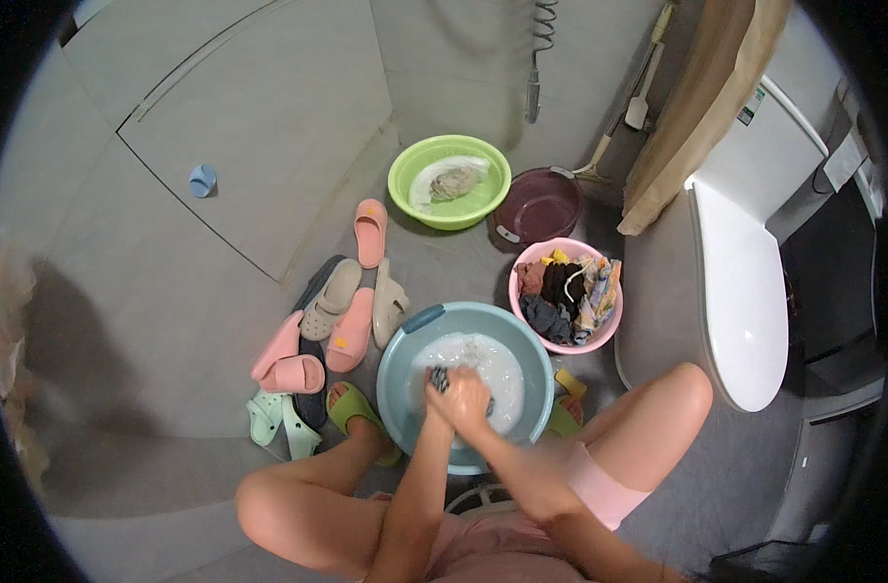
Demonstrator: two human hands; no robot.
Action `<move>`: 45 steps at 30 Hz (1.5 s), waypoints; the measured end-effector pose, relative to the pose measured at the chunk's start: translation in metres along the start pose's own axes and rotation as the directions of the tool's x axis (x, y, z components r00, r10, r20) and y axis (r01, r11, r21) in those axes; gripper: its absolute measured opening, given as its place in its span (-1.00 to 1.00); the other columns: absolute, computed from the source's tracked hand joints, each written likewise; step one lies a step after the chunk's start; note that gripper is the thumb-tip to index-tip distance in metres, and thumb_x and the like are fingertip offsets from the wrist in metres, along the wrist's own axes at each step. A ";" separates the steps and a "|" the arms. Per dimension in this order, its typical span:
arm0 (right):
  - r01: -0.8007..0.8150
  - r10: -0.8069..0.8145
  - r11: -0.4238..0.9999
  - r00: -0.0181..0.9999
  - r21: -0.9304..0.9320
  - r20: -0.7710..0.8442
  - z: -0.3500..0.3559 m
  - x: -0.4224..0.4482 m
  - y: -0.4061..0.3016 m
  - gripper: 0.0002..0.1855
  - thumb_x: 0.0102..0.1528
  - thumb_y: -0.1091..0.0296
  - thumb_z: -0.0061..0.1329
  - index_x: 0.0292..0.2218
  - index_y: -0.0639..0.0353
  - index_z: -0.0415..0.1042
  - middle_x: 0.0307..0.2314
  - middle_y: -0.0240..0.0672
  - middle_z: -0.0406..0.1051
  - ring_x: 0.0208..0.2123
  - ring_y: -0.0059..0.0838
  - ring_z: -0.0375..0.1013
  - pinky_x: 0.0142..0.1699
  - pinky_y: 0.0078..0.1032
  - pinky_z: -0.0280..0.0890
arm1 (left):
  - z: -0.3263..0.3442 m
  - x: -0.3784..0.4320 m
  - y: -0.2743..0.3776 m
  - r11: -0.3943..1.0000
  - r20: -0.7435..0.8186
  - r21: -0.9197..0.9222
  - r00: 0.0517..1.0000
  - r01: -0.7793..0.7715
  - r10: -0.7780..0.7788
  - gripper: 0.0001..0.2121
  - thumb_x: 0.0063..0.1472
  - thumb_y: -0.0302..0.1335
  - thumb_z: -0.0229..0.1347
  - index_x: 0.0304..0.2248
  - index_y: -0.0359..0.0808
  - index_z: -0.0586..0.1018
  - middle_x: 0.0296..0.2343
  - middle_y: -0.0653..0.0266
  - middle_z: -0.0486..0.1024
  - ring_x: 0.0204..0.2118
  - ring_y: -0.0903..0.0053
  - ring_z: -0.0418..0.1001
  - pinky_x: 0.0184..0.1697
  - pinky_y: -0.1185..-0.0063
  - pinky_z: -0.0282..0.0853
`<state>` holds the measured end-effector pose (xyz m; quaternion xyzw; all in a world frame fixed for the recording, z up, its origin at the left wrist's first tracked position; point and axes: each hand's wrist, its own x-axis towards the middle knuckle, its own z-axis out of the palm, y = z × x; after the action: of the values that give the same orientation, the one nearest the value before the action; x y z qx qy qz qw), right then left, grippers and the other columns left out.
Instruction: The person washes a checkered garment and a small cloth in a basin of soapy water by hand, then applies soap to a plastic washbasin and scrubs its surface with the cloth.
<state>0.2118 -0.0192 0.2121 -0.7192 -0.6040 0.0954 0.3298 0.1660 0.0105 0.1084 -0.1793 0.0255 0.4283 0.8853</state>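
Observation:
Both my hands meet over a large blue plastic basin (395, 364) that holds foamy, whitish water (502, 364). Between them is a dark patterned cloth (439, 377), bunched up and mostly hidden by the fingers. My left hand (434, 393) grips it from the left side. My right hand (464, 397) lies over it from the right, pressed against the left one. More of the dark cloth shows just right of the right hand, low over the foam.
A pink basin (513, 291) of clothes, a maroon basin (539, 208) and a green basin (400, 186) with pale cloth stand beyond. Slippers and clogs (351, 331) crowd the left. A yellow object (570, 382) lies by the right foot. The toilet (750, 313) is at right.

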 end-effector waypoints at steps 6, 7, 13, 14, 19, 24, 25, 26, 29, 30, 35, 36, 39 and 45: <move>-0.184 0.183 0.983 0.982 0.019 0.046 -0.009 0.048 0.034 -0.61 -0.13 0.08 0.00 -0.43 0.29 0.44 -0.46 -0.03 0.37 -0.38 0.00 0.40 -0.24 -0.19 0.32 | 0.059 -0.006 -0.036 0.894 -0.102 0.445 0.990 -0.042 0.098 -0.52 0.12 0.03 -0.11 -0.24 -0.23 0.45 -0.28 0.22 0.46 -0.23 0.37 0.44 -0.12 0.43 0.37; -0.324 0.323 0.946 0.945 0.000 0.042 -0.017 0.068 0.056 -0.60 -0.12 0.09 -0.02 -0.38 0.30 0.42 -0.44 -0.01 0.36 -0.36 0.04 0.39 -0.21 -0.15 0.30 | 0.104 -0.012 -0.061 0.742 -0.241 0.670 0.939 -0.023 0.246 -0.59 0.09 -0.08 0.01 -0.24 -0.25 0.47 -0.29 0.21 0.48 -0.26 0.38 0.47 -0.16 0.43 0.41; -0.286 0.188 0.924 0.918 0.255 0.350 -0.075 0.123 0.072 -0.48 0.02 0.01 -0.06 -0.19 0.34 0.40 -0.33 0.02 0.45 -0.26 -0.05 0.45 -0.15 -0.34 0.32 | 0.078 -0.035 -0.007 0.672 -0.286 0.741 0.896 -0.018 0.340 -0.52 0.00 -0.40 0.08 -0.02 -0.23 0.34 -0.16 0.13 0.42 -0.22 0.31 0.47 -0.15 0.36 0.43; -0.429 0.268 0.812 0.876 0.395 0.402 -0.078 0.131 0.091 -0.46 0.01 0.01 -0.02 -0.16 0.34 0.40 -0.34 -0.18 0.47 -0.31 -0.24 0.47 -0.18 -0.39 0.32 | 0.077 -0.037 0.000 0.774 -0.302 0.632 0.935 0.049 0.187 -0.50 0.07 -0.44 -0.01 0.05 -0.21 0.25 -0.08 0.09 0.36 -0.15 0.23 0.44 -0.10 0.28 0.40; -0.738 0.264 -0.162 0.607 0.655 0.749 -0.082 0.132 0.073 -0.58 -0.05 0.12 -0.01 -0.20 0.19 0.43 -0.42 -0.33 0.45 -0.37 -0.36 0.45 -0.20 -0.41 0.36 | 0.046 -0.043 0.027 0.820 0.129 0.547 0.985 -0.169 0.117 -0.57 0.15 -0.36 -0.12 0.02 -0.32 0.30 -0.11 0.05 0.40 -0.14 0.15 0.43 -0.14 0.18 0.40; -0.465 0.490 0.072 0.787 0.882 0.375 -0.033 0.064 0.012 -0.74 -0.03 0.29 -0.13 -0.30 0.17 0.44 -0.23 -0.13 0.40 -0.15 -0.19 0.37 0.01 -0.30 0.19 | 0.051 -0.024 0.016 0.978 0.020 0.168 0.993 -0.121 0.119 -0.48 0.20 -0.06 -0.19 -0.04 -0.32 0.38 -0.10 0.07 0.40 -0.11 0.21 0.40 -0.04 0.24 0.32; -0.337 0.309 0.531 0.931 0.778 0.192 -0.042 0.041 -0.006 -0.76 -0.09 0.35 -0.08 -0.31 0.12 0.44 -0.08 -0.07 0.23 -0.02 -0.09 0.19 0.09 -0.25 0.06 | 0.049 -0.019 0.017 0.965 -0.040 0.221 0.988 -0.139 0.151 -0.47 0.20 -0.04 -0.19 -0.03 -0.31 0.38 -0.10 0.09 0.40 -0.10 0.23 0.40 -0.03 0.26 0.31; -0.080 0.086 0.843 0.996 0.531 0.012 -0.046 0.016 -0.030 -0.75 -0.15 0.40 -0.02 -0.32 0.06 0.45 0.07 -0.02 0.06 0.11 0.01 0.01 0.18 -0.19 -0.08 | 0.045 -0.020 0.027 0.948 -0.088 0.277 0.978 -0.157 0.188 -0.46 0.20 -0.02 -0.19 -0.03 -0.30 0.37 -0.10 0.11 0.39 -0.09 0.26 0.39 -0.01 0.28 0.29; 0.182 -0.235 0.940 0.959 0.288 0.160 -0.084 -0.031 -0.095 -0.71 -0.24 0.28 0.13 -0.39 0.09 0.44 -0.01 -0.11 0.17 0.00 0.02 0.10 0.07 -0.16 0.09 | 0.019 -0.022 0.052 0.913 -0.177 0.372 0.953 -0.168 0.248 -0.43 0.20 0.04 -0.19 -0.02 -0.26 0.37 -0.10 0.17 0.39 -0.07 0.33 0.38 0.03 0.34 0.26; 0.100 -0.143 0.970 0.972 0.223 0.187 -0.071 -0.019 -0.074 -0.68 -0.24 0.24 0.14 -0.39 0.12 0.43 -0.10 -0.13 0.22 -0.06 -0.03 0.15 -0.02 -0.18 0.17 | 0.028 -0.010 0.028 0.871 -0.207 0.462 0.935 -0.167 0.288 -0.44 0.21 0.03 -0.19 -0.02 -0.26 0.37 -0.10 0.18 0.39 -0.06 0.34 0.37 0.03 0.34 0.26; -0.078 0.077 0.997 0.995 0.009 0.069 -0.037 0.076 0.015 -0.63 -0.19 0.18 0.10 -0.36 0.18 0.38 -0.42 -0.15 0.36 -0.26 -0.12 0.35 -0.26 -0.22 0.32 | 0.110 -0.005 -0.061 0.813 -0.441 0.582 0.830 -0.026 0.342 -0.56 0.27 -0.08 -0.25 -0.01 -0.18 0.35 -0.10 0.25 0.38 -0.06 0.47 0.35 0.01 0.44 0.27; -0.178 0.175 0.983 0.982 0.043 0.064 -0.033 0.086 0.013 -0.64 -0.18 0.18 0.08 -0.36 0.18 0.37 -0.44 -0.15 0.36 -0.26 -0.12 0.35 -0.27 -0.21 0.32 | 0.107 -0.004 -0.052 0.808 -0.434 0.589 0.836 -0.018 0.336 -0.57 0.28 -0.10 -0.26 -0.02 -0.18 0.35 -0.10 0.25 0.38 -0.06 0.46 0.36 0.01 0.44 0.28; -0.043 0.044 0.994 0.999 0.098 -0.011 -0.032 0.060 -0.006 -0.68 -0.17 0.19 0.06 -0.41 0.20 0.36 -0.46 -0.14 0.35 -0.35 -0.01 0.35 -0.28 -0.15 0.29 | 0.067 -0.009 -0.023 0.828 -0.213 0.547 0.937 -0.122 0.279 -0.58 0.29 -0.13 -0.29 -0.04 -0.20 0.38 -0.12 0.24 0.41 -0.10 0.42 0.39 -0.04 0.42 0.32; 0.041 -0.041 0.991 0.999 0.128 -0.004 -0.031 0.000 -0.019 -0.69 -0.22 0.23 0.09 -0.42 0.21 0.40 -0.45 -0.06 0.39 -0.36 -0.01 0.39 -0.26 -0.20 0.31 | 0.059 -0.012 -0.024 0.845 -0.301 0.531 0.916 -0.069 0.264 -0.58 0.27 -0.14 -0.26 -0.09 -0.26 0.42 -0.17 0.24 0.45 -0.16 0.38 0.44 -0.11 0.41 0.38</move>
<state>0.2124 -0.0297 0.2469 -0.6840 -0.6111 0.1266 0.3778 0.1703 0.0079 0.1731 -0.0118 0.3164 0.4422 0.8391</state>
